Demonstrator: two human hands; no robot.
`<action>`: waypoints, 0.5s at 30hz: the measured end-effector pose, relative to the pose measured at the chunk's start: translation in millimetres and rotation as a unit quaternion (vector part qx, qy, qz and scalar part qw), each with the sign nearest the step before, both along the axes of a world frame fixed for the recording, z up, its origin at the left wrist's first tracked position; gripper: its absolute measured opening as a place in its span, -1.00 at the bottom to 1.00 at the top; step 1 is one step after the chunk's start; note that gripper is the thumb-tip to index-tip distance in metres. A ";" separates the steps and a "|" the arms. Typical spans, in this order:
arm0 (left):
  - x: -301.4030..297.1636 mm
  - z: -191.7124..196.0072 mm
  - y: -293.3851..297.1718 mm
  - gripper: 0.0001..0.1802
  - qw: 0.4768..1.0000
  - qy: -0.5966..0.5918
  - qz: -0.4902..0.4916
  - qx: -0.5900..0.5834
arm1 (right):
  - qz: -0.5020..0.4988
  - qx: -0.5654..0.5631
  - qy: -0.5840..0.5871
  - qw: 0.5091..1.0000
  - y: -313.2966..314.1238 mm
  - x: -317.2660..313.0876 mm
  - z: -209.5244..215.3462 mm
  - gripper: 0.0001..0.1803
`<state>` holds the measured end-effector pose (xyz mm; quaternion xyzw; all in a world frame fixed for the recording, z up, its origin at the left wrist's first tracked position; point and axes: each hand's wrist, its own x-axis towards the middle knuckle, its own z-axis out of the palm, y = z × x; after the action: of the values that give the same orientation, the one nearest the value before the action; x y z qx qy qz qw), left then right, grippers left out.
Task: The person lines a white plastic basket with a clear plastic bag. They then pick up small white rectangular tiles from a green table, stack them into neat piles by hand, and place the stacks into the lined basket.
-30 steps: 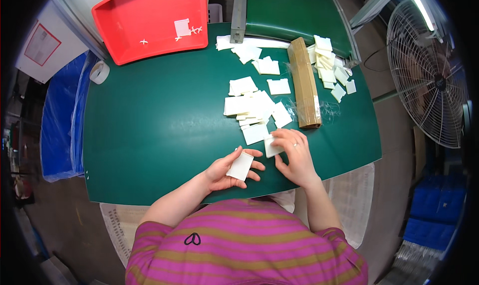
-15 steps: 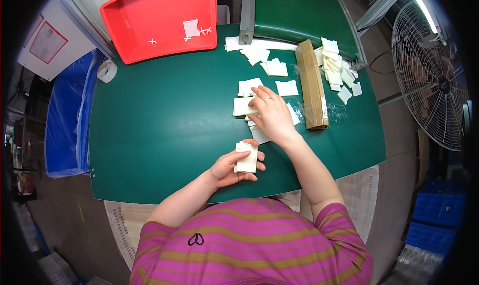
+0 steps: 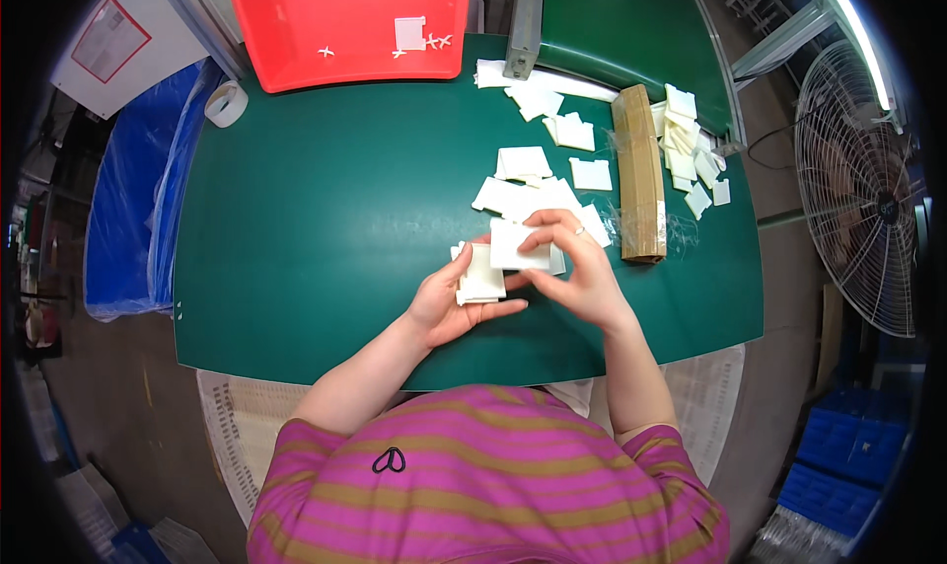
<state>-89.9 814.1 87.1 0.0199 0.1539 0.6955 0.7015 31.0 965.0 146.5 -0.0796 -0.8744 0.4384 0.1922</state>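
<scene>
My left hand (image 3: 444, 302) holds a small stack of white plastic plates (image 3: 480, 276), with the thumb along one edge and the other fingers underneath. In my right hand (image 3: 582, 268) is another white plastic plate (image 3: 513, 246), gripped between thumb and fingers, right beside the held stack and partly overlapping it. Beyond my hands, loose white plates (image 3: 523, 197) lie in an untidy pile on the green table (image 3: 306, 228). A single plate (image 3: 591, 174) lies to the right of that pile.
A brown cardboard strip (image 3: 641, 179) stands taped on the table, with more plates (image 3: 681, 140) heaped beyond it. At the far left are a red tray (image 3: 345, 78) holding a plate and small white pieces, a tape roll (image 3: 226, 104), and a blue bin (image 3: 138, 209).
My right hand has come back from the pile toward my left hand, bringing a plate. My left hand has risen slightly, and the view has shifted a little.
</scene>
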 end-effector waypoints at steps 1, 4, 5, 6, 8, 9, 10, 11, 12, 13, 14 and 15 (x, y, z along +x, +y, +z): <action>-1.5 -7.0 -2.5 -0.41 0.999 -0.019 -0.039 0.009 | 0.048 -0.037 -0.008 0.998 0.7 5.0 2.1 -0.72; 1.5 -14.4 -6.3 -0.27 0.987 -0.036 -0.150 0.050 | 0.138 -0.008 -0.022 0.990 -3.1 17.5 9.9 -0.73; 4.5 -14.1 -5.4 -0.26 0.984 -0.039 -0.166 0.061 | 0.146 -0.006 -0.035 0.989 -3.9 21.7 12.0 -0.73; 7.8 -13.0 -4.4 -0.26 0.980 -0.041 -0.182 0.071 | 0.130 -0.020 -0.039 0.991 -4.6 25.5 11.4 -0.74; 10.9 -9.3 -4.1 -0.29 0.986 -0.006 -0.166 0.034 | 0.098 -0.049 -0.048 0.993 -6.4 31.6 8.8 -0.75; 11.8 -7.1 -3.1 -0.31 0.987 0.011 -0.159 0.016 | 0.074 -0.065 -0.038 0.994 -6.9 33.6 8.3 -0.73; 13.0 -5.1 -1.8 -0.31 0.991 0.020 -0.132 0.003 | 0.044 -0.068 -0.037 0.996 -9.3 34.0 6.7 -0.72; 14.2 -3.2 -0.4 -0.31 0.994 0.029 -0.106 -0.010 | 0.013 -0.071 -0.036 0.997 -13.0 32.7 3.9 -0.70; 14.7 -2.3 0.5 -0.31 0.996 0.038 -0.080 -0.023 | -0.018 -0.075 -0.035 0.996 -15.4 31.9 -0.2 -0.68; 13.0 -4.4 -0.2 -0.35 0.997 0.021 -0.070 -0.017 | -0.014 -0.077 -0.028 0.997 -15.2 31.7 -8.6 -0.65; 12.7 -4.0 0.0 -0.36 0.997 0.023 -0.064 -0.021 | -0.024 -0.118 -0.021 0.993 -16.9 31.1 -15.7 -0.65; 12.5 -3.8 0.0 -0.37 0.998 0.025 -0.056 -0.024 | -0.033 -0.158 -0.015 0.987 -20.3 29.9 -22.5 -0.65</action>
<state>-77.4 814.1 83.3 0.0288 0.1869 0.6504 0.7357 61.0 944.7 124.1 -0.1438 -0.7938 0.5633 0.1786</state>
